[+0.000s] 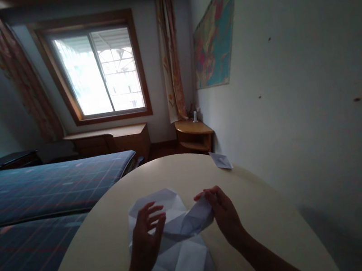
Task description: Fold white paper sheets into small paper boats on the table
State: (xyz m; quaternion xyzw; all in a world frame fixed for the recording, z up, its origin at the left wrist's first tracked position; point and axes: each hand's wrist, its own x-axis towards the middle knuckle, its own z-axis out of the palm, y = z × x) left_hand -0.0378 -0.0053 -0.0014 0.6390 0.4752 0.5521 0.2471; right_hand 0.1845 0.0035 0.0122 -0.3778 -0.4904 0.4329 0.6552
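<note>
A large creased sheet of white paper point(180, 259) is spread on the round table, with fold lines running across it. My right hand point(223, 213) pinches a folded, pointed part of the paper between thumb and fingers at its right side, lifted a little off the tabletop. Over the paper's left part hovers my left hand point(146, 232), its fingers apart and curved, with nothing in them. Whether its fingertips touch the sheet I cannot tell. Some of the paper is hidden behind both hands.
The cream round table point(269, 213) carries a small folded paper piece point(221, 160) at its far right edge, by the white wall point(322, 140). A bed point(48, 188) stands left. Beyond are a wooden desk point(126, 135), a corner shelf point(195, 127) and a window point(98, 73).
</note>
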